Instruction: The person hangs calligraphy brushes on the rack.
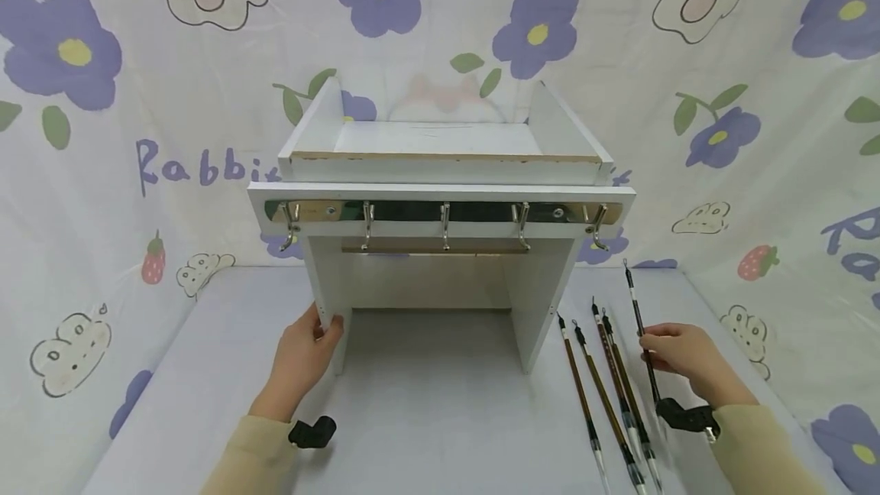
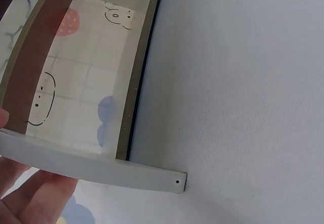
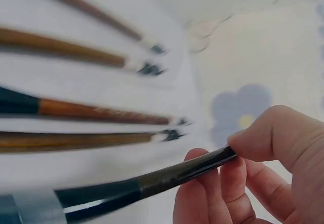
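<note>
White painted board makes up the small shelf stand (image 1: 440,174) in front of you, a boxy piece on two side legs with a shallow tray on top and a shiny metal rail of five hooks (image 1: 443,214) across its front edge. It stands on the pale grey cloth-covered table (image 1: 426,418), against a backdrop printed with purple flowers, rabbits and strawberries (image 1: 96,98).

Your left hand (image 1: 305,354) grips the lower front edge of the stand's left leg, the thumb on the inner side and the fingers curled round the outer face. The left wrist view shows that leg's edge (image 2: 101,168) close up, with your fingertips (image 2: 30,203) beneath it and the grey cloth beyond.

Your right hand (image 1: 677,357) pinches a thin black-handled calligraphy brush (image 1: 641,331) between thumb and fingers. It lies well to the right of the stand, its hanging loop pointing away from you towards the backdrop. In the right wrist view the dark handle (image 3: 152,181) runs across your curled fingers (image 3: 223,193), with the thumb pressing on it from above.

Just left of that hand, four brown-handled brushes (image 1: 605,396) lie side by side on the table, roughly parallel, fanning slightly outward toward you. They are close together, beside the stand's right leg and apart from it. Whether the held brush rests on the cloth or is lifted clear of it cannot be told.
</note>
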Available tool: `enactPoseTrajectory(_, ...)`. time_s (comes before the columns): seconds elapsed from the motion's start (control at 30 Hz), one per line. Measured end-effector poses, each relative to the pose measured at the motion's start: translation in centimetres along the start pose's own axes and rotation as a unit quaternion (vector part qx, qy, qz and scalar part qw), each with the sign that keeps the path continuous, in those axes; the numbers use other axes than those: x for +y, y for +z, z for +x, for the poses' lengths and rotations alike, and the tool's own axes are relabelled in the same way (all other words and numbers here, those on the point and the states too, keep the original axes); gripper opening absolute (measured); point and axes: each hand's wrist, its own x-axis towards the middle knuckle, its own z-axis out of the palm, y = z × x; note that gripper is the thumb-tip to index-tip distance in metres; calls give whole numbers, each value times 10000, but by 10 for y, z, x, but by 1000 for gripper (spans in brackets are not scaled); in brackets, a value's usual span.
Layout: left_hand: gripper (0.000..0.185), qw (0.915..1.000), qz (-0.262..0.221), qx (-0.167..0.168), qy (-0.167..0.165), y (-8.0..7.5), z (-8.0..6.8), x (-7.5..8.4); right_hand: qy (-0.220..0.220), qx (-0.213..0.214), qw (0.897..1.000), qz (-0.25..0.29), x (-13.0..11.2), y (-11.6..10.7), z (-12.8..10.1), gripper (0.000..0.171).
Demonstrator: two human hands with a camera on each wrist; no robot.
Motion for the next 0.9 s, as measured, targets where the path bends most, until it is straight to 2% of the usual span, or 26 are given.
enactPoseTrajectory(0.2, 50, 10000, -7, -21, -59, 1, -2, 1, -376, 153, 9992, 12, -27, -4, -23, 52)
enactPoseTrajectory(0.4, 49, 10000, 46, 12, 23, 0, -2, 0, -876, 333, 9951, 305, -46, -3, -44, 55)
enactPoseTrajectory(0.7, 48, 10000, 31, 4, -6, -3, -4, 3, -1557, 634, 9822, 841, -64, -1, -69, 49)
enactPoseTrajectory(0.9, 51, 9999, 69, -74, 25, -1, -3, 3, -1746, 729, 9785, 820, -68, 1, -86, 42)
